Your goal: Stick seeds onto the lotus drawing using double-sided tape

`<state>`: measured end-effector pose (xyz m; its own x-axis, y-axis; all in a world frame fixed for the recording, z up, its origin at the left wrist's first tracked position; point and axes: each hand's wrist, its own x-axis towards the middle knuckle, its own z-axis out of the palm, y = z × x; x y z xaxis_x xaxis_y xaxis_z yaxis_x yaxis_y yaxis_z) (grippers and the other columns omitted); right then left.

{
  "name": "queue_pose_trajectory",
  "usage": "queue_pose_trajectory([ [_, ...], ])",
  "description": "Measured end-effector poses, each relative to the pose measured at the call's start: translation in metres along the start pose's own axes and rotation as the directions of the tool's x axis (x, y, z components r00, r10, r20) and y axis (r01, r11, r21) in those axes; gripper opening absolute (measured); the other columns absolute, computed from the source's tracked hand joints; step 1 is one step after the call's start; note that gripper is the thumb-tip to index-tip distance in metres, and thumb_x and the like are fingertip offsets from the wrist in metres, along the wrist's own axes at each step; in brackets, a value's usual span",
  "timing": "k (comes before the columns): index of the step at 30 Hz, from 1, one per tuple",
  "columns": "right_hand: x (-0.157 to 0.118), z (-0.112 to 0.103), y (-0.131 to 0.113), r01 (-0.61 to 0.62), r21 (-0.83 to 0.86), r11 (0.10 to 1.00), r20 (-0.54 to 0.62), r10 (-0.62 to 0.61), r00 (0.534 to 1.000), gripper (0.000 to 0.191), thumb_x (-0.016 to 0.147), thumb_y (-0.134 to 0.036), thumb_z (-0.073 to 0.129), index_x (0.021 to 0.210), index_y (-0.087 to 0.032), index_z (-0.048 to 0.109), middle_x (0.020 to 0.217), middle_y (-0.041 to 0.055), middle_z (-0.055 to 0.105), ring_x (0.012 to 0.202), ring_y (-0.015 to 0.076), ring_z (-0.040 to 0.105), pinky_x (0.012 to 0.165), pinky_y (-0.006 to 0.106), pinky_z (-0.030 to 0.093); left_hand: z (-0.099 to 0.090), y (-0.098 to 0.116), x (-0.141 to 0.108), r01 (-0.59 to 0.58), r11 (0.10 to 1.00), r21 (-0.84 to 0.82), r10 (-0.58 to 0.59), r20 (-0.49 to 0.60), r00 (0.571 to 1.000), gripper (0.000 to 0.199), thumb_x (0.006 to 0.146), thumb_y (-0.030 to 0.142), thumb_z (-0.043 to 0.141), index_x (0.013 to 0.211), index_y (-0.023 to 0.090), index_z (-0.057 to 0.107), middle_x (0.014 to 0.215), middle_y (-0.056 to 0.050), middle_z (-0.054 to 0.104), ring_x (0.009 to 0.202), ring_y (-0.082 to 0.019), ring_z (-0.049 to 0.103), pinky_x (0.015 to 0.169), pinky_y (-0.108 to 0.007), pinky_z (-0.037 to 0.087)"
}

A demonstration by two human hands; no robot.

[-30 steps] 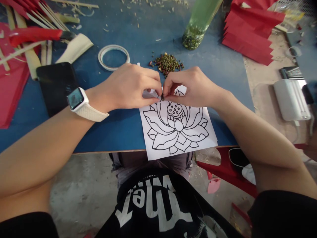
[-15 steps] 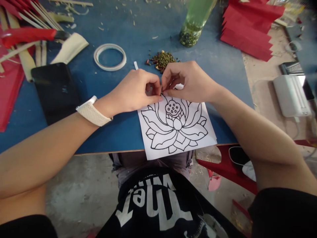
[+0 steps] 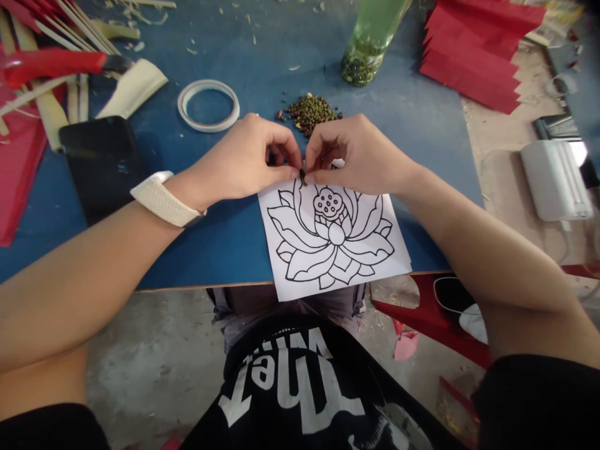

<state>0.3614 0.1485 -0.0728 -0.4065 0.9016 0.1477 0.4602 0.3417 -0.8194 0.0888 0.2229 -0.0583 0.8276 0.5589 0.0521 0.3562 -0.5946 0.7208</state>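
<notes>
A white sheet of paper printed with a black-outlined lotus flower lies at the table's front edge, its lower part jutting past it. Over its upper part, my left hand is closed in a pinch, thumb and forefinger together. Close beside it, my right hand pinches too, its fingertips low over the drawing. Small dark-green bits, perhaps beans, show between the two sets of fingertips; which hand holds them I cannot tell. Just beyond the hands is a pile of green and reddish beans.
A roll of tape and a black phone lie left on the blue table. A green-tinted bottle stands behind the beans. Red folded paper and a white power adapter are right; a red-handled tool lies among wood strips.
My left hand has shifted slightly left and up, off the right fingertips, and the dark-green bits now show between them. My right hand has barely moved.
</notes>
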Motion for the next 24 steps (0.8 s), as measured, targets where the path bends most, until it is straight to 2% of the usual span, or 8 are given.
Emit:
queue_pose_trajectory([
  [3, -0.002, 0.004, -0.004, -0.031, -0.049, 0.998, -0.012, 0.030, 0.999, 0.024, 0.092, -0.022, 0.097, 0.093, -0.034, 0.075, 0.102, 0.0046, 0.091, 0.087, 0.0304, 0.085, 0.093, 0.053, 0.082, 0.002, -0.001, 0.000, 0.001, 1.000, 0.024, -0.001, -0.003, 1.000, 0.030, 0.106, 0.052, 0.087, 0.114, 0.025, 0.095, 0.110, -0.005, 0.096, 0.103, -0.025, 0.075, 0.100, -0.044, 0.068],
  [6, -0.002, 0.006, -0.006, -0.029, -0.065, 0.997, -0.028, 0.027, 0.999, 0.023, 0.089, -0.022, 0.096, 0.091, -0.033, 0.076, 0.098, 0.0036, 0.090, 0.084, 0.0290, 0.083, 0.090, 0.051, 0.079, 0.006, -0.005, -0.001, -0.011, 0.999, 0.045, 0.012, -0.022, 1.000, 0.022, 0.105, 0.045, 0.085, 0.112, 0.026, 0.093, 0.111, -0.006, 0.096, 0.102, -0.026, 0.080, 0.101, -0.043, 0.069],
  [12, 0.000, 0.005, -0.007, -0.005, -0.104, 0.995, -0.002, 0.005, 1.000, 0.028, 0.098, -0.045, 0.101, 0.088, -0.034, 0.077, 0.091, 0.0034, 0.089, 0.084, 0.0292, 0.081, 0.086, 0.050, 0.077, 0.009, -0.016, 0.000, -0.079, 0.995, 0.066, 0.083, -0.049, 0.995, 0.019, 0.103, 0.041, 0.083, 0.113, 0.029, 0.093, 0.103, -0.006, 0.093, 0.099, -0.028, 0.085, 0.094, -0.041, 0.070],
  [17, 0.003, 0.004, -0.001, -0.007, -0.032, 0.999, -0.011, 0.006, 1.000, 0.020, 0.088, -0.041, 0.100, 0.086, -0.035, 0.081, 0.092, 0.0035, 0.091, 0.080, 0.0291, 0.079, 0.082, 0.052, 0.076, 0.007, -0.011, 0.000, -0.065, 0.996, 0.058, 0.068, -0.043, 0.997, 0.016, 0.103, 0.037, 0.082, 0.111, 0.029, 0.093, 0.102, -0.005, 0.093, 0.096, -0.027, 0.085, 0.094, -0.041, 0.071],
  [20, 0.005, 0.002, 0.006, -0.012, 0.069, 0.998, -0.016, 0.013, 1.000, 0.026, 0.092, -0.049, 0.102, 0.090, -0.034, 0.082, 0.096, 0.0045, 0.092, 0.084, 0.0285, 0.080, 0.078, 0.049, 0.073, 0.005, -0.007, -0.002, -0.057, 0.996, 0.074, 0.058, -0.016, 0.998, 0.018, 0.106, 0.037, 0.081, 0.114, 0.028, 0.094, 0.108, -0.006, 0.095, 0.099, -0.027, 0.086, 0.098, -0.042, 0.070],
  [22, 0.006, -0.001, 0.011, 0.004, 0.094, 0.996, -0.073, 0.003, 0.997, 0.033, 0.099, -0.057, 0.102, 0.094, -0.033, 0.081, 0.097, 0.0038, 0.090, 0.083, 0.0250, 0.077, 0.077, 0.046, 0.070, 0.003, -0.006, -0.003, -0.081, 0.993, 0.089, 0.081, 0.004, 0.997, 0.021, 0.109, 0.039, 0.082, 0.119, 0.029, 0.096, 0.114, -0.006, 0.096, 0.101, -0.027, 0.086, 0.100, -0.043, 0.070],
  [24, 0.007, -0.006, 0.015, 0.020, 0.005, 1.000, -0.198, -0.018, 0.980, 0.034, 0.102, -0.058, 0.101, 0.096, -0.032, 0.080, 0.099, 0.0035, 0.090, 0.083, 0.0230, 0.074, 0.079, 0.045, 0.068, 0.002, -0.007, -0.004, -0.130, 0.985, 0.109, 0.129, 0.017, 0.992, 0.024, 0.111, 0.042, 0.081, 0.121, 0.030, 0.100, 0.120, -0.008, 0.097, 0.102, -0.027, 0.087, 0.100, -0.044, 0.071],
])
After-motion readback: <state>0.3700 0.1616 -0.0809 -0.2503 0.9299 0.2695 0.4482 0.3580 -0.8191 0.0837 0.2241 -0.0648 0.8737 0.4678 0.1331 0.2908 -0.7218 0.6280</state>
